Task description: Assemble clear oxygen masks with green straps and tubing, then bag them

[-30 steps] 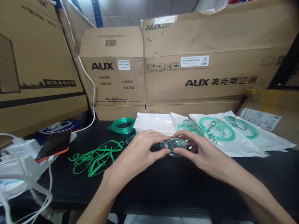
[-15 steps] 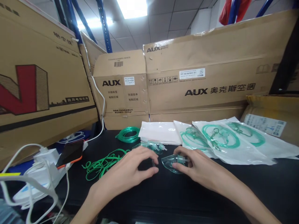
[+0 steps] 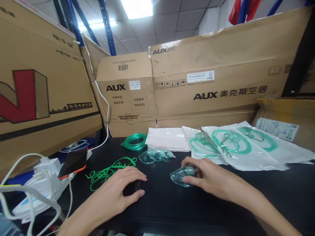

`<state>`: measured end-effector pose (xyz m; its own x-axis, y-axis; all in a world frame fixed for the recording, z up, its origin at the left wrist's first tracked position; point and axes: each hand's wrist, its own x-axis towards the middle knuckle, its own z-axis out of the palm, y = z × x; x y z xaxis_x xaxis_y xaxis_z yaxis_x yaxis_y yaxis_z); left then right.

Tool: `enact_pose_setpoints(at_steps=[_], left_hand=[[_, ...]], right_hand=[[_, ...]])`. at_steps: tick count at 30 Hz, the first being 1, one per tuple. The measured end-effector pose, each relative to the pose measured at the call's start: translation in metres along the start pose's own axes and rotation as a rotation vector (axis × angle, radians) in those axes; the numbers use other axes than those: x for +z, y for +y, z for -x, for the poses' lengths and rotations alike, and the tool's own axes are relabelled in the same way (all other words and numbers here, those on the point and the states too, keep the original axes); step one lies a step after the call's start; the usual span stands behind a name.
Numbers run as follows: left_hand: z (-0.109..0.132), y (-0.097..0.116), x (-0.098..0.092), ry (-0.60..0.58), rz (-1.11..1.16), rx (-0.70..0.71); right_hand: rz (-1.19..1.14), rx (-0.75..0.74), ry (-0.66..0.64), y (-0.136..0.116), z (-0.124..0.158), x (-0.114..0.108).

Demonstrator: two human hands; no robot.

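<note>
My right hand [image 3: 203,172] grips a clear green-tinted oxygen mask [image 3: 180,177] by its connector end, thumb below and fingers above, just over the black table. My left hand [image 3: 123,188] is left of it, fingers curved and thumb apart from the fingertips. A few thin, shiny curved strips [image 3: 137,186] show inside its curl; their exact kind is hard to make out. Behind the hands lie several more clear masks [image 3: 157,155] in an overlapping row. Green elastic straps [image 3: 105,172] lie tangled just beyond my left hand.
A coil of green tubing [image 3: 134,142] lies at the back beside stacked white bags [image 3: 168,137]. Bagged masks with tubing [image 3: 231,144] spread across the back right. A phone [image 3: 73,162], white chargers and cables crowd the left. Large cardboard boxes [image 3: 209,114] wall the back.
My left hand has moved left and slightly nearer, away from the mask, with the thin strips moving along. My right hand still holds the mask, almost in the same place.
</note>
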<state>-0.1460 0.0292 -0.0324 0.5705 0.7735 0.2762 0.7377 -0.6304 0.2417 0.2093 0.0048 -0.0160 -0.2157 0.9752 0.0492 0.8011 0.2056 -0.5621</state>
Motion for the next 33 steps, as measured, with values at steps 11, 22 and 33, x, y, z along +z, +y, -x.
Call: enact_pose_setpoints(at_steps=[11, 22, 33], left_hand=[[-0.058, 0.022, -0.009, 0.166, 0.0, 0.027], [-0.11, -0.006, -0.002, 0.107, -0.026, 0.137], [-0.111, -0.005, -0.004, 0.084, -0.021, 0.185]], right_hand=[[0.054, -0.074, 0.053, 0.001, -0.004, -0.006], [0.18, -0.294, 0.148, -0.008, -0.077, -0.011], [0.348, -0.426, 0.028, -0.008, -0.094, -0.002]])
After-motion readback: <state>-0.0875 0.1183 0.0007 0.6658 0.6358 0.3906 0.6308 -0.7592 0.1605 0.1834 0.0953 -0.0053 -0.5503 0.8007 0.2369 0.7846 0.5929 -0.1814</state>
